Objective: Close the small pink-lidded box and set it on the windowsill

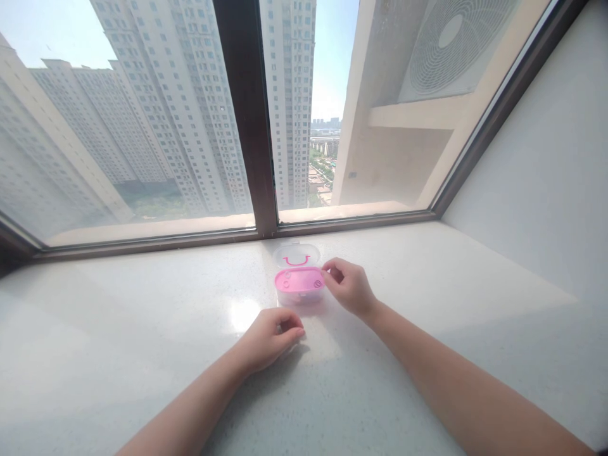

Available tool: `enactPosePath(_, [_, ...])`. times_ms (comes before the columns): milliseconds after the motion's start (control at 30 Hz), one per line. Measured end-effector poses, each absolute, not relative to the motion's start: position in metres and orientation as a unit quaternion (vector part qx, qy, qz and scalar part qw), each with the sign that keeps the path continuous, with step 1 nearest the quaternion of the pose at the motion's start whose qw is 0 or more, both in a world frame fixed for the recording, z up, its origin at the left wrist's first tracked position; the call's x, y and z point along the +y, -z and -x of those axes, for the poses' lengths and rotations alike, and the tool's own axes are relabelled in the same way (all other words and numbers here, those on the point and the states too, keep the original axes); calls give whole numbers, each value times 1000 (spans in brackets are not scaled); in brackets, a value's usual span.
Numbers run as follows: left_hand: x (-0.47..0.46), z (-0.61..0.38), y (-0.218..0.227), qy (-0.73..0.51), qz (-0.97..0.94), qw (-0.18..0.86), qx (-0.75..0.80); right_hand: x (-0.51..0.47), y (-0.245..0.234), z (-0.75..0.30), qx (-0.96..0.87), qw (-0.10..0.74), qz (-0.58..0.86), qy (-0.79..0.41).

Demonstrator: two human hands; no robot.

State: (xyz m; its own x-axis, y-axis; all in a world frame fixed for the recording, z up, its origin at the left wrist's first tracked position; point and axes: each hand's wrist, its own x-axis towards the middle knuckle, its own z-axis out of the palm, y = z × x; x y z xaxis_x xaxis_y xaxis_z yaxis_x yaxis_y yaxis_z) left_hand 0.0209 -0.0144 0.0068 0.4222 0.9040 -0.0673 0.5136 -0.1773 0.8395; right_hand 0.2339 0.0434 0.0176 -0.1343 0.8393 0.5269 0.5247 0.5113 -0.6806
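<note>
A small pink case [299, 280] with a clear lid [296, 254] standing open lies on the white stone sill [142, 316] near the window. A pink U-shaped piece shows in the lid. My right hand [349, 286] is at the case's right edge, its fingers curled and pinched against it. What is between those fingertips is too small to name. My left hand [270, 337] rests on the sill just in front of the case, not touching it, fingers curled inward in a loose fist.
A dark-framed window [244, 126] runs along the back of the sill, with tower blocks and an outdoor fan unit [451, 44] beyond. A white wall [546, 177] closes the right side. Sunlight glares on the sill beside the case.
</note>
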Motion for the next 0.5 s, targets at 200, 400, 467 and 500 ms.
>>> enactPosePath(200, [-14, -21, -5, -235, -736, 415, 480, 57, -13, -236, -740, 424, 484, -197])
enactPosePath(400, [-13, -22, -3, -236, -738, 411, 479, 59, -11, -234, -739, 406, 499, -201])
enactPosePath(467, [-13, -22, -3, -237, -741, 410, 476, 59, -12, -233, -738, 406, 501, -198])
enactPosePath(500, [-13, -22, -2, -237, -743, 409, 474, 59, -12, -233, -738, 407, 502, -195])
